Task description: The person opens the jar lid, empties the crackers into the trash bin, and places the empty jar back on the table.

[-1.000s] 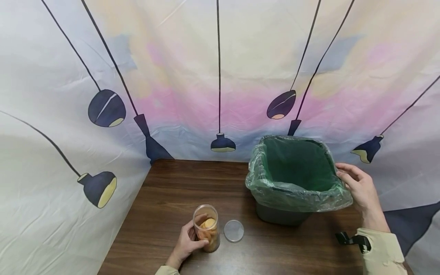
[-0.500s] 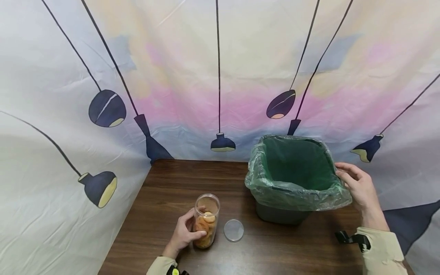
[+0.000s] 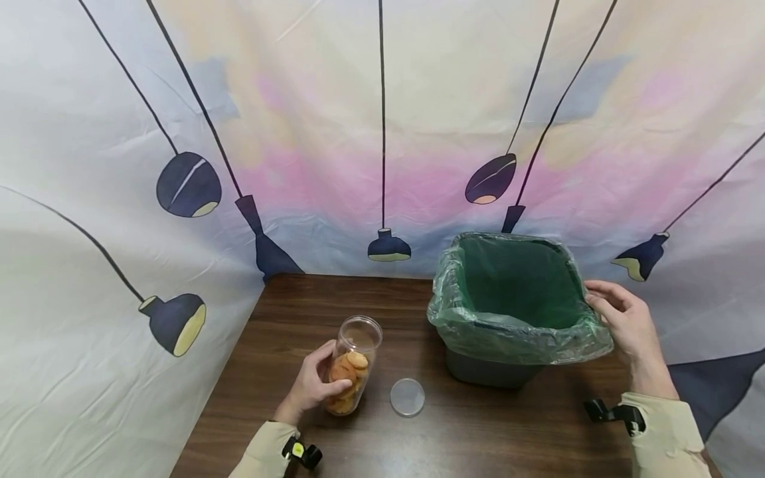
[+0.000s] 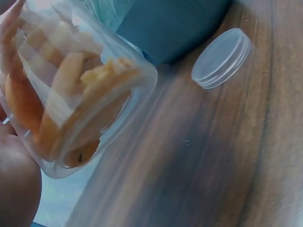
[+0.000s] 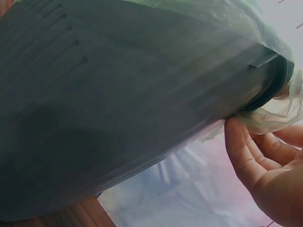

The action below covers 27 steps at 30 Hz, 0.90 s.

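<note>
One clear plastic jar (image 3: 354, 364) is being gripped by the left hand (image 3: 313, 385), whose fingers and thumb are curling round its lower half. The jar is tilting, its open mouth leaning up and away from the hand toward the bin, and its base is sitting just above or barely on the wooden table (image 3: 287, 345) (the left wrist view does not settle which). Inside it, round orange-tan biscuits (image 3: 346, 378) are lying stacked and slanted; several are showing, but an exact count cannot be made through the wall of the jar. In the left wrist view the same jar (image 4: 71, 90) is filling the upper left, with the biscuits pressing against its clear side.

One round clear lid (image 3: 407, 397) is lying flat on the table just to the right of the left hand, apart from the jar and not touching it; the left wrist view is showing that lid (image 4: 221, 57) resting alone on the wood grain.

Farther right, one dark grey waste bin (image 3: 487, 368) is standing upright, lined with one green plastic bag (image 3: 514, 332) folded over its rim. The right hand (image 3: 624, 325) is resting beside the bin's right edge with fingers relaxed and loosely spread, the fingertips (image 5: 235, 130) touching the loose bag film at the rim, gripping nothing. The two hands are well apart, the bin and lid between them.
</note>
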Available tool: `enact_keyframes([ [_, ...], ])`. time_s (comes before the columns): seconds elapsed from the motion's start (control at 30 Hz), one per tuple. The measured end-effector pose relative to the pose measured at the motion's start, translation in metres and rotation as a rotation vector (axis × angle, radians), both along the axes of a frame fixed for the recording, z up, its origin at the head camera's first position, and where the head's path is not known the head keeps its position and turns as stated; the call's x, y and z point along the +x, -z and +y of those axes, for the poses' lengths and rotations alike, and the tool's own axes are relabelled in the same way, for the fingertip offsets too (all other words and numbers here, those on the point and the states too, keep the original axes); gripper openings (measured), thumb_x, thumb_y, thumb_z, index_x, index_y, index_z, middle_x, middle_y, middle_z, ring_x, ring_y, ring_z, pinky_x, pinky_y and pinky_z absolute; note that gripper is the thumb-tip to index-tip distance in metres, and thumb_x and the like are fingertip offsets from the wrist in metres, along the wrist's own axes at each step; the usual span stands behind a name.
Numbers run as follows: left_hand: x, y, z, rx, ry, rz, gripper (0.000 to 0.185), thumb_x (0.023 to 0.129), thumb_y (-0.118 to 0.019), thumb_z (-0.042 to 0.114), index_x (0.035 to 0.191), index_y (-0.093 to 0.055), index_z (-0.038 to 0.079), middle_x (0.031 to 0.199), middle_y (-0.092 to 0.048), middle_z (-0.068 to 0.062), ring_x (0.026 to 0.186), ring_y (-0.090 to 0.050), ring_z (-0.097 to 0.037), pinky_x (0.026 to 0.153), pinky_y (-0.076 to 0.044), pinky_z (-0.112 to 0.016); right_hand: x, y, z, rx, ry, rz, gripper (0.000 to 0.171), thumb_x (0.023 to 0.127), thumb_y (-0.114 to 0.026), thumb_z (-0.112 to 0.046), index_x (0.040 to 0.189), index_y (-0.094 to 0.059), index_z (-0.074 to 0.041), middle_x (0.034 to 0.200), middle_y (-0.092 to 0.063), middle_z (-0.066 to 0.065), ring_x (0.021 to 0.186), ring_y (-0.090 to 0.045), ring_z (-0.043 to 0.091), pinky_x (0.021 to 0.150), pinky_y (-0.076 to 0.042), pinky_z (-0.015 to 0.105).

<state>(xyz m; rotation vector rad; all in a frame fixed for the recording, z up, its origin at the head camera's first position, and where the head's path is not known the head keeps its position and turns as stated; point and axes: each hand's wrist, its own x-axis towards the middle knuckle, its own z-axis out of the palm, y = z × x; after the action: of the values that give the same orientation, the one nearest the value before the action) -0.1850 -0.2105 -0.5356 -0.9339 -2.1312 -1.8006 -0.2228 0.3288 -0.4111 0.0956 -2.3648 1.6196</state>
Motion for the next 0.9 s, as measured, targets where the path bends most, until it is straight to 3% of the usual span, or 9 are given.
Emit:
enact_keyframes([
  [0.2, 0.000, -0.028, 0.000, -0.043, -0.034, 0.020, 0.048, 0.067, -0.078, -0.008, 0.111, -0.059, -0.007, 0.097, -0.059, -0.018, 0.092, -0.058, -0.005, 0.075, -0.052, -0.022, 0.000, -0.001, 0.000, 0.002, -0.001, -0.005, 0.030, 0.097, -0.059, -0.018, 0.127, -0.063, -0.013, 0.096, -0.062, -0.026, 0.091, -0.055, -0.006, 0.070, -0.041, 0.012],
  [0.57, -0.014, -0.051, -0.002, -0.076, -0.049, 0.021, 0.053, 0.069, -0.078, -0.007, 0.119, -0.060, -0.004, 0.106, -0.062, -0.021, 0.095, -0.060, -0.008, 0.079, -0.053, -0.023, 0.000, 0.000, 0.000, -0.022, -0.012, 0.010, 0.029, 0.097, -0.059, -0.016, 0.126, -0.064, -0.011, 0.096, -0.062, -0.024, 0.090, -0.055, -0.005, 0.069, -0.040, 0.013],
  [0.9, -0.025, -0.079, 0.003, -0.120, -0.062, 0.051, 0.057, 0.068, -0.080, -0.005, 0.121, -0.060, -0.007, 0.108, -0.063, -0.021, 0.093, -0.060, -0.011, 0.078, -0.051, -0.022, 0.001, -0.001, 0.000, 0.035, 0.010, 0.002, 0.029, 0.098, -0.058, -0.018, 0.126, -0.063, -0.011, 0.095, -0.061, -0.026, 0.090, -0.054, -0.005, 0.068, -0.041, 0.013],
])
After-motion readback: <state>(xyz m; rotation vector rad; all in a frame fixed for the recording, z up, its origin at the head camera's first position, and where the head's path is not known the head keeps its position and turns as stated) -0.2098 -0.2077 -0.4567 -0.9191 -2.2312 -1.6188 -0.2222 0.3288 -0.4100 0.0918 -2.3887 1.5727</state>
